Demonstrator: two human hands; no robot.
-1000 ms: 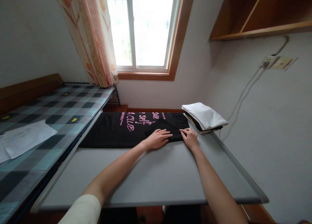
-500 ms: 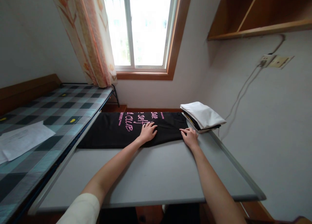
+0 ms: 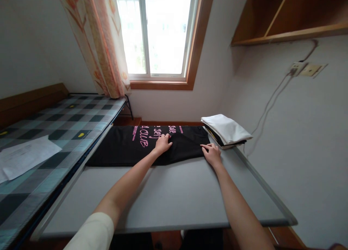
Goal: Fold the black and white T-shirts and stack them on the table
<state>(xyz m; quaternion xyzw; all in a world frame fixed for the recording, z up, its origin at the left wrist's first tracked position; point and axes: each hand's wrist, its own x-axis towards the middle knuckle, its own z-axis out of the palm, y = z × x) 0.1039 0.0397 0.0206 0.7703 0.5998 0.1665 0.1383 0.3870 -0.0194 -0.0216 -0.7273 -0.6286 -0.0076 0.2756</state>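
Note:
A black T-shirt (image 3: pixel 119 152) with pink lettering lies folded lengthwise across the far part of the grey-white table (image 3: pixel 174 195). My left hand (image 3: pixel 162 145) is over the lettering, its fingers curled together on the cloth, and a soft ridge of fabric runs off to its right. At the shirt's right end, my right hand (image 3: pixel 212 154) has thumb and fingertips closed on the edge of the cloth. Beyond the right hand sits a stack of folded clothes with a white folded garment (image 3: pixel 225 128) on top and darker ones beneath.
A bed with a checked mattress (image 3: pixel 92 114) adjoins the table's left side, with white paper sheets (image 3: pixel 27 155) on it. Behind stand a window (image 3: pixel 165 32) and a flowered curtain (image 3: pixel 103 43). On the right wall are a wooden shelf (image 3: pixel 293 32) and a socket (image 3: pixel 297 68) with a hanging cable.
My left hand has shifted slightly left, and its spread fingers have drawn together, raising the cloth beside them. The right hand has stayed at the shirt's right end.

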